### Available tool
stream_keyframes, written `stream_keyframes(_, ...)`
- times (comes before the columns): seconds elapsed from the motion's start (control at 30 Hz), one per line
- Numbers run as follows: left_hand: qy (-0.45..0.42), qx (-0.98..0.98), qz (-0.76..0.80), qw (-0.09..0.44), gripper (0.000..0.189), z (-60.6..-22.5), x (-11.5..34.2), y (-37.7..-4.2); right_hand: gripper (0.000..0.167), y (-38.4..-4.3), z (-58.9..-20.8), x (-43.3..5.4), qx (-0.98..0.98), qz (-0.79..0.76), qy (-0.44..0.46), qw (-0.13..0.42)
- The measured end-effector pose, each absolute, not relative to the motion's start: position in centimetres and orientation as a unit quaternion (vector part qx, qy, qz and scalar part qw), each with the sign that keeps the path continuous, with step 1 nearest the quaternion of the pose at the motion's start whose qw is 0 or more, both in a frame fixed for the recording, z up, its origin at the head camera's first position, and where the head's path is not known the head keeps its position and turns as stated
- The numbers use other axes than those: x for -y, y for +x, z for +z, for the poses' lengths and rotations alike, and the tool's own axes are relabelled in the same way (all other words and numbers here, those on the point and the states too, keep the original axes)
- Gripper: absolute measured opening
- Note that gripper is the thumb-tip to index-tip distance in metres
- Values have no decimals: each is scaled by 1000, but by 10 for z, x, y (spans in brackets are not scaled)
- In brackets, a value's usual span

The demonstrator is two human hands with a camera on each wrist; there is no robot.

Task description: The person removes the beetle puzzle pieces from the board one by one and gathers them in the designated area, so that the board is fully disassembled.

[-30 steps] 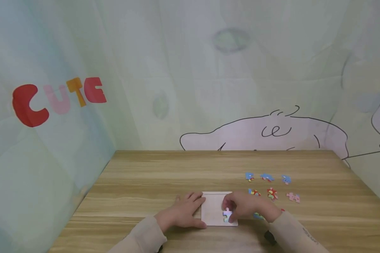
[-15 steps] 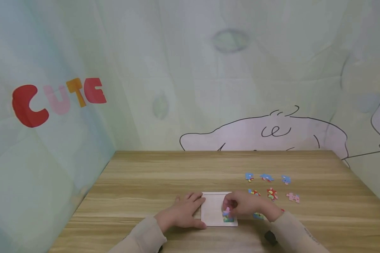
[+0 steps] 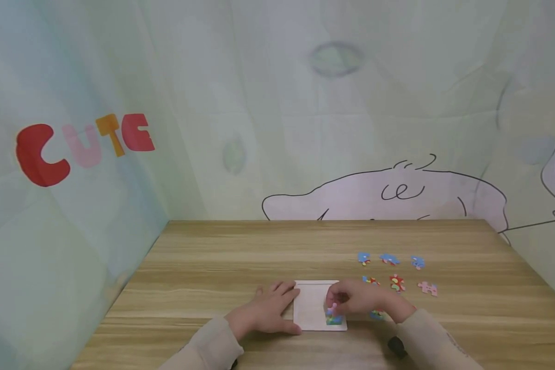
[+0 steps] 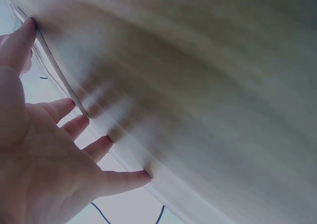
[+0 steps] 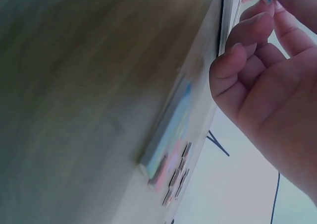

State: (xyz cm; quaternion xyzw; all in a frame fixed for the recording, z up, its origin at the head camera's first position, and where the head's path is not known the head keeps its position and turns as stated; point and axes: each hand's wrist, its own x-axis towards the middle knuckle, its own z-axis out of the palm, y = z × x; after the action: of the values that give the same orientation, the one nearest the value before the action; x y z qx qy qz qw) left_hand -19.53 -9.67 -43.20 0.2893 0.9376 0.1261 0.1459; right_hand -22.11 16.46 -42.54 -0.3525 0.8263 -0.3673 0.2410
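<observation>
A white puzzle board (image 3: 309, 303) with a raised rim lies near the table's front. My left hand (image 3: 269, 309) is spread along the board's left side; in the left wrist view its fingertips (image 4: 104, 140) touch the table and the board's edge. Over the board's right half, my right hand (image 3: 362, 298) pinches a jigsaw piece (image 3: 334, 318) between thumb and fingers. Blue, green and some pink show on this piece, low over the board's front right area. Whether it touches the board I cannot tell. Only the piece's blue tip shows in the right wrist view.
Several loose jigsaw pieces lie to the right, including a blue one (image 3: 389, 259), a red one (image 3: 397, 282) and a pink one (image 3: 427, 288). Another piece (image 3: 377, 314) is partly hidden by my right forearm. A printed curtain hangs behind the wooden table (image 3: 222, 257).
The jigsaw piece has turned in my right fingers: its pale side with a cut-out gave way to a blue and green face. My left hand and the board have stayed put.
</observation>
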Motion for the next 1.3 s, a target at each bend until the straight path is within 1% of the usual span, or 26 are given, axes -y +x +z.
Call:
stream_keyframes(0.17,285,-938,128,153,85,-433,96,-196,8,-224,-430,-168,-817,-372,-366,245)
stream_keyframes(0.37,286,-938,125,150,85,-434,96,-197,8,-226,-434,-172,-815,-370,-377,236)
stream_keyframes(0.57,289,-938,125,145,85,-433,97,-195,11,-225,-430,-178,-823,-370,-364,229)
stream_keyframes(0.67,292,-938,124,140,85,-434,97,-195,10,-224,-427,-184,-823,-374,-368,219)
stream_keyframes(0.8,293,-937,126,143,86,-433,96,-195,8,-220,-421,-199,-827,-378,-363,201)
stream_keyframes(0.93,290,-936,130,148,85,-432,96,-194,10,-216,-417,-218,-837,-383,-328,212)
stream_keyframes(1.03,290,-936,131,148,85,-433,96,-195,10,-214,-417,-235,-835,-390,-323,213)
stream_keyframes(1.3,289,-938,127,145,86,-434,96,-195,7,-208,-417,-274,-839,-395,-323,189)
